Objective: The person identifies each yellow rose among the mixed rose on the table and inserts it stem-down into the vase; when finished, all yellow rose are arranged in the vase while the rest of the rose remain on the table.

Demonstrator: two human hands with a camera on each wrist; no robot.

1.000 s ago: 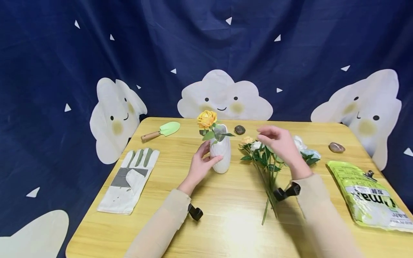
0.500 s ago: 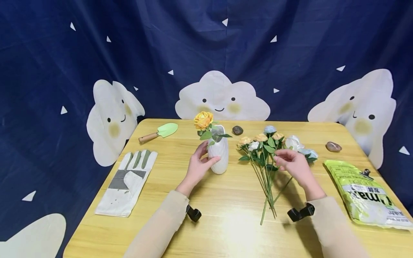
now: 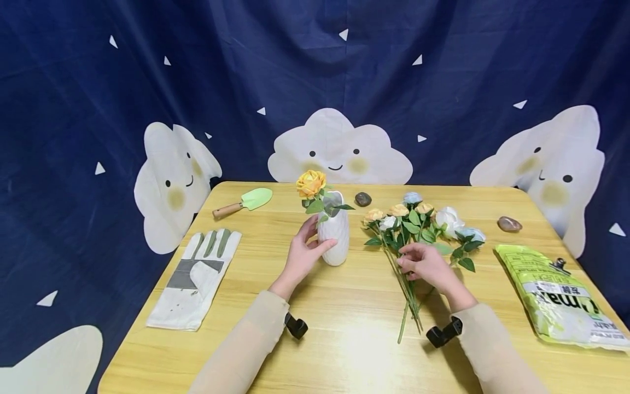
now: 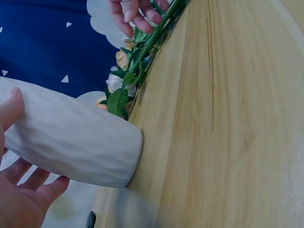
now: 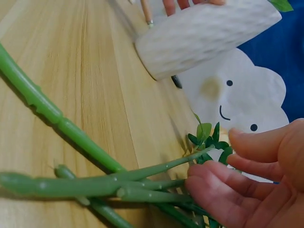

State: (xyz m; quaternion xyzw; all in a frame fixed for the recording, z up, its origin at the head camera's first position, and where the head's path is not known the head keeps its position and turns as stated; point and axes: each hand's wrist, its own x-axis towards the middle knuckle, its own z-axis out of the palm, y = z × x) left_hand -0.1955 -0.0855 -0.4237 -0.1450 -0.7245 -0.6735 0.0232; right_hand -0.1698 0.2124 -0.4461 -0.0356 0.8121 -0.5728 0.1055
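Note:
My left hand (image 3: 301, 256) holds a white textured vase (image 3: 337, 243) around its side, thumb toward the front. The vase stands upright on the table, with one orange-yellow rose (image 3: 311, 184) in its mouth. To the right lies a bunch of artificial flowers (image 3: 413, 225) with peach, white and pale blue heads. My right hand (image 3: 427, 267) is over their upper stems. In the right wrist view, its thumb and fingers are apart, with the fingertips (image 5: 199, 176) right at the green stems (image 5: 71, 186). The left wrist view shows the lower vase (image 4: 90, 137) and the flowers behind it.
A green trowel (image 3: 257, 198) and a work glove (image 3: 197, 279) lie on the left of the wooden table (image 3: 295, 361). A dark stone (image 3: 363, 199) sits behind the vase. At the right are a brown stone (image 3: 509, 224) and a clipped green bag (image 3: 556, 298).
My right hand has moved from above the flower heads down and toward the stems, now left of where it was half a second ago. The left hand stays on the vase.

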